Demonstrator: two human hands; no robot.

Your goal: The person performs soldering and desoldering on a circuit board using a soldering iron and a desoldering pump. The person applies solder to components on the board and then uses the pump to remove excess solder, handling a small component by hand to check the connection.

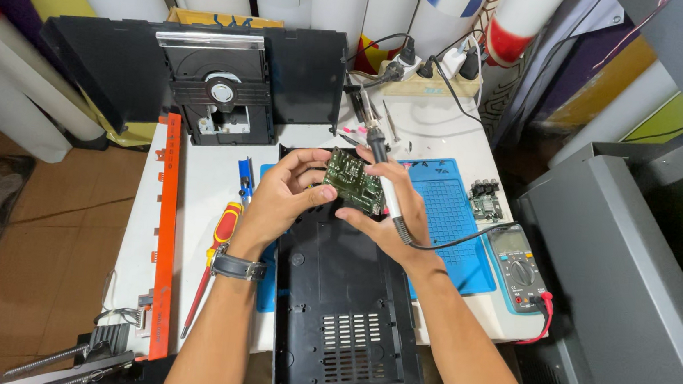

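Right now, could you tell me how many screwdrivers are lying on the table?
2: a red-and-yellow screwdriver beside the left hand and wrist, and a blue screwdriver just above it, near the disc player. Others may be hidden beneath the black chassis.

A single head-worn camera looks steeply down and forward over a white worktable (198, 179), close enough that both forearms enter from the bottom edge and the left hand (286, 189) and right hand (389, 208) sit just above centre. The view faces the far end of the table, where pale rolls lean against the wall. Brown floor shows along the left edge, a grey metal cabinet (623, 266) on the right.
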